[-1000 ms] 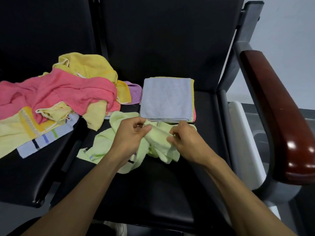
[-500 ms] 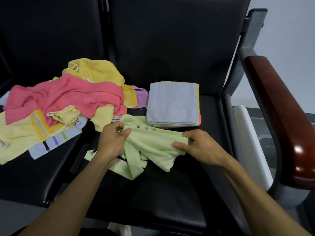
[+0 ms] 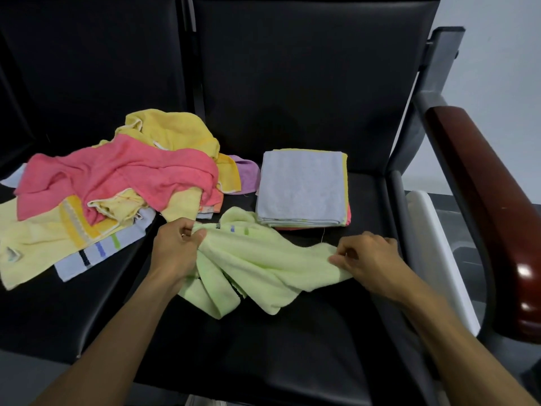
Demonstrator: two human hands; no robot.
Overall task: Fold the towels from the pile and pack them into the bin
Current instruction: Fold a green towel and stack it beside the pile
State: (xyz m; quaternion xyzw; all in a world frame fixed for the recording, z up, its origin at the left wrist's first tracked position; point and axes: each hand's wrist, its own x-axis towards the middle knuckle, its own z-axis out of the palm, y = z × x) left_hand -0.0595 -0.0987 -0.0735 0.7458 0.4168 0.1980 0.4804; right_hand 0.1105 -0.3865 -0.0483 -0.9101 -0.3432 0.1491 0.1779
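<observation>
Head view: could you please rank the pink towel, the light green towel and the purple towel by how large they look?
1. pink towel
2. light green towel, nearer the camera and bunched, so this ranking is unsure
3. purple towel, mostly hidden under the pile

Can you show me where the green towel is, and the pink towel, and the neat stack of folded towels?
green towel (image 3: 263,256): head view, on its stretched middle between the two hands.
pink towel (image 3: 117,174): head view, on its broad top fold.
stack of folded towels (image 3: 303,186): head view, on the top pale blue towel.
</observation>
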